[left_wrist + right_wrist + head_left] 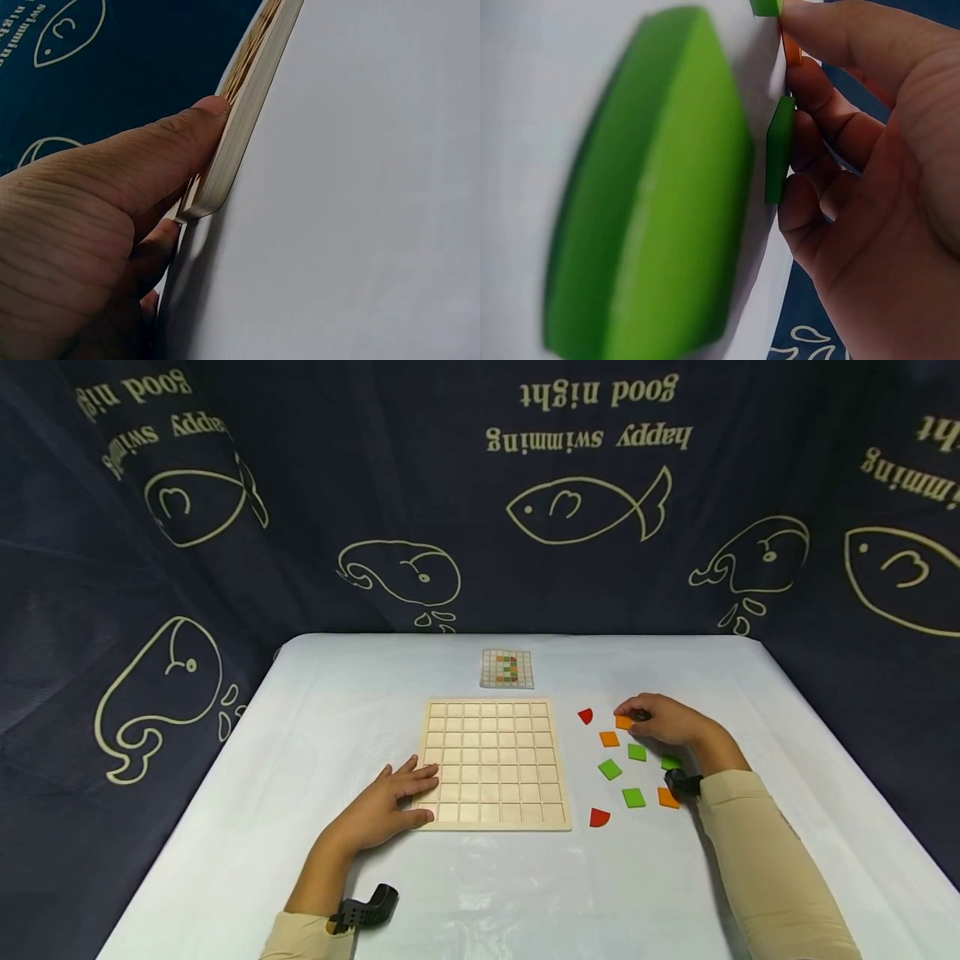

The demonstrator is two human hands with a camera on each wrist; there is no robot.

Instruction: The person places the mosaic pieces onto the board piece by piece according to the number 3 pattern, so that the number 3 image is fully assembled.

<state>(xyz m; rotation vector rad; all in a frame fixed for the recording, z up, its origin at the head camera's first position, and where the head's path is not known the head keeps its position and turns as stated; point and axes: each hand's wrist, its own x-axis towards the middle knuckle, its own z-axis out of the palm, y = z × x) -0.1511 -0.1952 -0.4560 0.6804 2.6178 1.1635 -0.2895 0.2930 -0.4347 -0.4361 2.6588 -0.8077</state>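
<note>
A pale blue-white tabletop [480,893] stands before a dark navy cloth backdrop [360,460] printed with cream fish, whales and lettering.

Pale wood, bright tiles and soft cloth, all fairly matt.

The grid board [495,763] looks like unvarnished light wood, smooth and matt, its rounded edge showing a plain sawn-and-sanded face in the left wrist view. The green tiles [633,797] and the orange tile [624,722] under the right hand [663,720] have a flat, painted-looking colour with a faint sheen, smooth on top and at the edges. The desk [480,893] wears a pale, smooth covering with a slight gloss. The dark backdrop [300,485] is printed cloth, soft and creased. The small pattern card [507,668] looks like printed paper. Both sleeves are matt beige fabric.
</note>
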